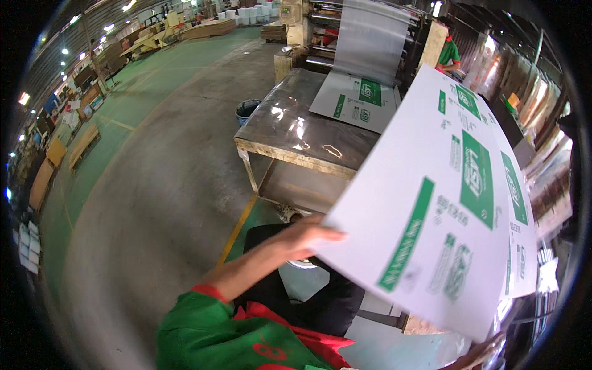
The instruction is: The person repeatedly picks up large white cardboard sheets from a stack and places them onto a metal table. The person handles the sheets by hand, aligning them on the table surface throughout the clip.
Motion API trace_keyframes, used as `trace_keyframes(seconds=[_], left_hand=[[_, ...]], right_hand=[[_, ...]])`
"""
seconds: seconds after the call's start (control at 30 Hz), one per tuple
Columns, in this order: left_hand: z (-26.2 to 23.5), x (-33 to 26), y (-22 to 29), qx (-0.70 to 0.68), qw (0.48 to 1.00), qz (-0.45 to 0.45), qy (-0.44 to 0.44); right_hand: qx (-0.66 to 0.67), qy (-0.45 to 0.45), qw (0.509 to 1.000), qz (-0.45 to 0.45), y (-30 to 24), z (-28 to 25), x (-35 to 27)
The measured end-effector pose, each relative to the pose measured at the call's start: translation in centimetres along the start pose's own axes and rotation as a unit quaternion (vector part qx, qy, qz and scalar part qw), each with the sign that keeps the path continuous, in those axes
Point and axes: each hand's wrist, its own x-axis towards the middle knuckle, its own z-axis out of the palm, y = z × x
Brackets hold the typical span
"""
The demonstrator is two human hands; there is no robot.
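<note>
A large white cardboard sheet (407,203) with green printed panels is held up, tilted, in front of me on the right. My left hand (305,239) grips its near left corner, thumb on top and the other fingers beneath. At the lower edge, my right hand (484,353) is against the sheet's near right corner, partly cut off and blurred. Another printed sheet (354,102) lies flat on the metal-topped table (290,117), below a clear film web (373,37) hanging from the roller machine (320,31).
A dark bucket (248,110) stands at the table's left side. Beyond the machine is a person in a green shirt (449,52). Wrapped rolls (536,98) line the right side. A yellow floor line (237,231) runs near my left forearm. Pallets and stacked boards stand at the far left.
</note>
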Motion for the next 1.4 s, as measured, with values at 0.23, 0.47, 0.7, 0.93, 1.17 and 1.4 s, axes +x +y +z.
trace_keyframes(seconds=[0.23, 0.47, 0.7, 0.93, 1.17, 1.4], left_hand=[[-8.9, -13.5, 0.8, 0.188, 0.958, -0.063, 0.209], [-14.0, -17.1, -5.4, 0.241, 0.879, 0.028, 0.411], [-16.5, -23.0, -16.6, 0.279, 0.872, 0.027, 0.402], [-15.3, -22.9, -15.6, 0.237, 0.870, 0.001, 0.432], [-19.4, -15.5, -15.2, 0.242, 0.858, -0.002, 0.453], [-18.2, -14.0, -9.6, 0.225, 0.848, -0.059, 0.476]], right_hand=[[0.352, -0.377, 0.802, 0.302, -2.6, 5.8, -7.0], [0.393, -0.480, 0.772, 0.137, -11.8, 11.5, -16.2], [0.298, -0.585, 0.725, 0.210, -6.9, 7.0, -24.2], [0.266, -0.577, 0.722, 0.274, -8.0, 3.1, -22.4], [0.210, -0.592, 0.715, 0.306, -10.7, 11.1, -23.5], [0.302, -0.564, 0.722, 0.263, -12.7, 11.9, -19.5]])
